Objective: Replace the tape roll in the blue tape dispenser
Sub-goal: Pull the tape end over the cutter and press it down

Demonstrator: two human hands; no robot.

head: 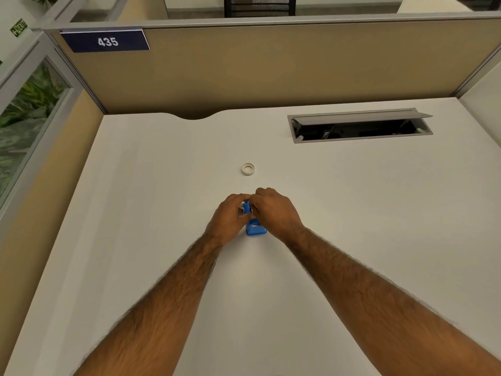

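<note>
The blue tape dispenser (254, 227) stands on the white desk (162, 202) in the middle of the view, its near end showing between my hands. My left hand (229, 218) wraps its left side. My right hand (275, 211) closes over its top and right side, fingertips meeting the left hand's above it. The far part of the dispenser is hidden by my fingers, so any roll inside cannot be seen. A small white tape roll (248, 169) lies flat on the desk a short way beyond my hands, untouched.
A grey cable hatch (360, 126) with its lid raised is set into the desk at the back right. Tan partition walls (271, 66) close the desk at the back and left; a "435" sign (107, 41) hangs at the upper left.
</note>
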